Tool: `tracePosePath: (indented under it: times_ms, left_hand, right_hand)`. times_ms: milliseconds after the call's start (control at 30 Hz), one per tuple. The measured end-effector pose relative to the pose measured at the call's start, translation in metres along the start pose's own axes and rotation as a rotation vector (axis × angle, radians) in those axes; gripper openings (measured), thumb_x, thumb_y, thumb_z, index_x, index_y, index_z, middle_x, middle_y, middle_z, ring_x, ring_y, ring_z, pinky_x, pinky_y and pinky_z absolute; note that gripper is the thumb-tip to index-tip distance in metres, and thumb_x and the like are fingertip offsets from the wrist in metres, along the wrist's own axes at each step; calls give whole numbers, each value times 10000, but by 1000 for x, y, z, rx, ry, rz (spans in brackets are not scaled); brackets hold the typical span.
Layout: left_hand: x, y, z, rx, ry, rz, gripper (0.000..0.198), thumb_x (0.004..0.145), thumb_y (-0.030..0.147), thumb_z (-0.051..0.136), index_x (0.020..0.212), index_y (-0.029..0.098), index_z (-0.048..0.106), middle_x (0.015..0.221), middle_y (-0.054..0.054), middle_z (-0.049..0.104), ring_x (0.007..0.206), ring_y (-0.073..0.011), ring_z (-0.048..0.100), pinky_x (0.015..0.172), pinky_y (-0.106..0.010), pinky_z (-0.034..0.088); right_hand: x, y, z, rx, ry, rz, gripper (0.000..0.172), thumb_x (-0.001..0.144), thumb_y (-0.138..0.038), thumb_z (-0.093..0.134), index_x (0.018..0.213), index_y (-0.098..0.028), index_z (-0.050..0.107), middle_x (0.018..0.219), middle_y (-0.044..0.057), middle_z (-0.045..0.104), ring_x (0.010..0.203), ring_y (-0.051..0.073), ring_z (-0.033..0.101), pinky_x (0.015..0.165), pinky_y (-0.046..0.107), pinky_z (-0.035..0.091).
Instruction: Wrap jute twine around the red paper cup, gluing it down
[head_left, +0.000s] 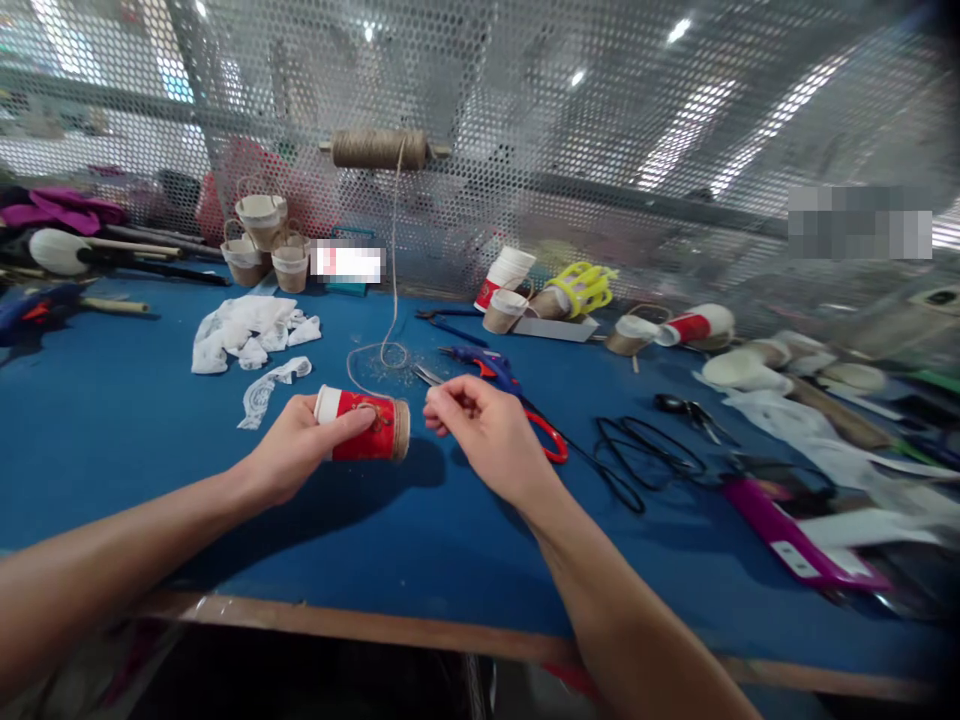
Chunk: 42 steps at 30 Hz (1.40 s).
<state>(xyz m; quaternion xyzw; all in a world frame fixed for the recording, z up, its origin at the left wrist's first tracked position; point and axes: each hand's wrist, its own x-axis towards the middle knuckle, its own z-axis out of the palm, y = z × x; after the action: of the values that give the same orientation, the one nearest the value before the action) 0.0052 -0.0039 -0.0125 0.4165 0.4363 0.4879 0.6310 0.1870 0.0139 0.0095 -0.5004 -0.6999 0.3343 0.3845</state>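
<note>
My left hand point(300, 440) grips a red and white paper cup point(358, 445) lying on its side above the blue table. Twine point(402, 430) is wound round the cup's right end. From a twine spool point(379, 150) on the mesh, a loose strand point(396, 250) hangs down, loops on the table and runs to the cup. My right hand point(487, 430) is closed just right of the cup, fingertips pinched; what they hold, if anything, is hidden. Red-handled scissors point(551, 437) lie partly behind that hand, beside a blue glue gun point(487, 366).
White lace pieces point(247, 330) lie left of the cup. Small twine-wrapped baskets point(262, 235) are stacked at the back left. Pliers point(457, 325), stacked paper cups point(504, 278) and a yellow plastic piece point(581, 290) are behind. A black cord point(645, 450) and keys point(694, 415) lie right.
</note>
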Motion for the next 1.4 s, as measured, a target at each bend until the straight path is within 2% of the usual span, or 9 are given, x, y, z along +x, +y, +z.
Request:
tracePosePath:
  times_ms: [100,367,700,1233,1400]
  left_hand:
    - [2,-1,0,23,4,-6,217,655,302,694,791,133,710,688,-36,715,578,-100,612,555,-167,468]
    - [0,-2,2,120,6,28,232,662,338,674,783,144,718,732,-45,728,597,-122,626,574,-193,486]
    - [-2,-4,3,249,-11,142,199,708,310,634,777,145,722,747,-32,726,612,-121,623,563,-179,479]
    - [-5,-2,2,315,-5,183,185,706,274,632,787,127,710,748,-44,727,626,-124,624,593,-188,494]
    - [-6,-3,3,346,-24,210,220,722,297,615,819,124,709,793,-58,728,671,-154,641,617,-216,507]
  right_hand:
    - [-7,-7,6,57,-102,-5,150,745,-313,568,762,-171,520,706,17,583,631,123,564,596,269,482]
    - [-13,-7,20,61,-31,-31,145,697,-220,581,754,-194,450,681,-12,531,606,107,516,580,259,462]
    - [-13,-8,21,7,-23,-32,132,694,-199,558,758,-202,442,666,-14,533,576,106,508,563,265,456]
    - [-13,-8,17,78,-47,-17,149,687,-209,564,769,-200,440,683,-14,511,592,105,494,566,259,450]
    - [-13,-9,17,55,-48,-18,143,684,-202,561,761,-201,440,671,-16,513,582,104,494,562,256,447]
